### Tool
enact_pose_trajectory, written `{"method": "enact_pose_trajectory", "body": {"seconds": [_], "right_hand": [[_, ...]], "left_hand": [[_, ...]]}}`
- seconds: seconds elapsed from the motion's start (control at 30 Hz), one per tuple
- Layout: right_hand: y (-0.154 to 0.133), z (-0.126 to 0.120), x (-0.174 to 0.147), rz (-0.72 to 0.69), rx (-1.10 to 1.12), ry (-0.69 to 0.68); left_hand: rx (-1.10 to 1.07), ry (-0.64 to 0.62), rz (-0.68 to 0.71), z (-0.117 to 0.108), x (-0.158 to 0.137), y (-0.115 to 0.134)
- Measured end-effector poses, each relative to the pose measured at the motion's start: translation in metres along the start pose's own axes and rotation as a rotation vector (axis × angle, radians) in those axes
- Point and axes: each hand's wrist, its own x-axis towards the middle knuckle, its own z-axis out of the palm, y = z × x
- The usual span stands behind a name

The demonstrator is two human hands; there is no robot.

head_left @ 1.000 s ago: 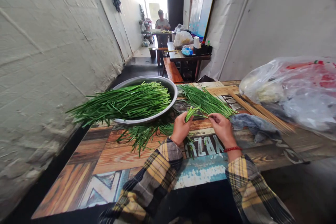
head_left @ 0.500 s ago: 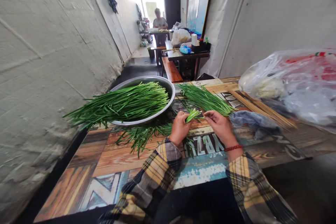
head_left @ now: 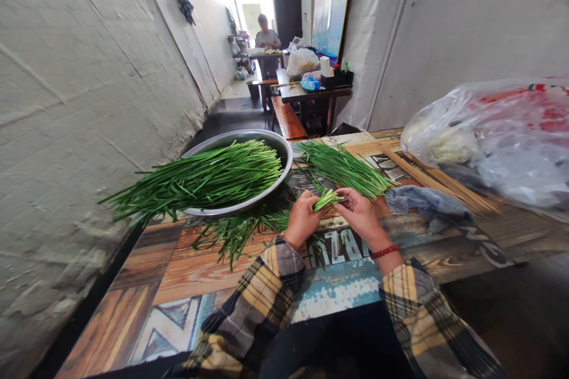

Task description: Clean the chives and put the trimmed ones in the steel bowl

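Observation:
My left hand [head_left: 303, 217] is closed round a small bunch of garlic chives [head_left: 328, 199], pale stem ends pointing right. The fingers of my right hand [head_left: 357, 209] pinch those stem ends from the other side. Behind my hands a pile of garlic chives [head_left: 344, 167] lies on the table. To the left, a metal basin [head_left: 290, 161] holds a large heap of garlic chives [head_left: 213, 180], leaves hanging over its rim. Loose chive leaves [head_left: 242, 231] lie beside my left wrist, running under the basin's edge.
A grey cloth [head_left: 429, 204] and wooden sticks [head_left: 438, 180] lie right of my hands on the patterned table [head_left: 146, 284]. A clear plastic bag [head_left: 498, 142] sits at the far right. Behind are another table [head_left: 302, 93], a bench [head_left: 288, 118] and a person [head_left: 267, 38].
My right hand has moved left, closer to my left hand, its fingertips now at the stem ends of the bunch. The view has shifted slightly.

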Motion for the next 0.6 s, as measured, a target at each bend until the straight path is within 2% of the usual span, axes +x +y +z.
{"method": "enact_pose_trajectory", "body": {"seconds": [0.1,0.17,0.27,0.3,0.37,0.47,0.6], "right_hand": [[0.001,-0.001,0.001,-0.045,-0.162,0.044],[0.004,-0.006,0.002,-0.041,-0.235,0.132],[0.009,-0.016,0.004,0.003,-0.259,0.306],[0.010,-0.019,0.004,0.016,-0.232,0.322],[0.009,-0.023,0.003,0.016,-0.173,0.255],[0.000,-0.021,0.001,-0.079,-0.210,0.123],[-0.008,-0.016,0.000,-0.220,-0.357,0.087]], "left_hand": [[0.004,0.005,-0.003,0.000,0.000,0.000],[0.005,0.018,-0.003,0.000,0.000,0.000],[0.008,0.035,-0.015,0.000,0.000,0.000],[0.008,0.040,-0.020,0.000,0.000,0.000],[0.009,0.052,-0.029,0.000,0.000,0.000],[0.023,0.067,-0.023,-0.001,-0.001,0.001],[0.043,0.047,0.005,-0.001,-0.002,0.001]]}}
